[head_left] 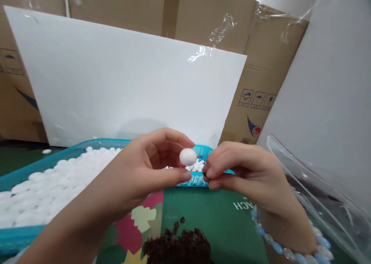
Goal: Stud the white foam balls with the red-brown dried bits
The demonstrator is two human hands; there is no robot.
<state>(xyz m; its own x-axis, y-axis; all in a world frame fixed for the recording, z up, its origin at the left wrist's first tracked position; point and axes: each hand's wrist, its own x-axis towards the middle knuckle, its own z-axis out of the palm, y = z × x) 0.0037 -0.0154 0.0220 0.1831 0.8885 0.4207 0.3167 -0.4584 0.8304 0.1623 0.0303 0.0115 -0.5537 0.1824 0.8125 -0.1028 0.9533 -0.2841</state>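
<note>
A small white ball (188, 157) is held between the thumb and fingertips of my left hand (162, 159). Just to its right, my right hand (240, 167) pinches a tiny dark bit (205, 174) between thumb and fingers; its shape is mostly hidden. The two hands are close together but apart. Behind them sits a blue perforated basket (193, 180) with small white pieces in it. Nearer to me, a dark brown crumbly heap (179, 247) lies on the green surface (214, 221).
A large blue tray (21, 233) full of white balls (58, 183) stands at the left. One loose white ball (46, 151) lies behind it. A white board (139, 82) leans on cardboard boxes (214, 9). Clear plastic bags (327, 206) lie at the right.
</note>
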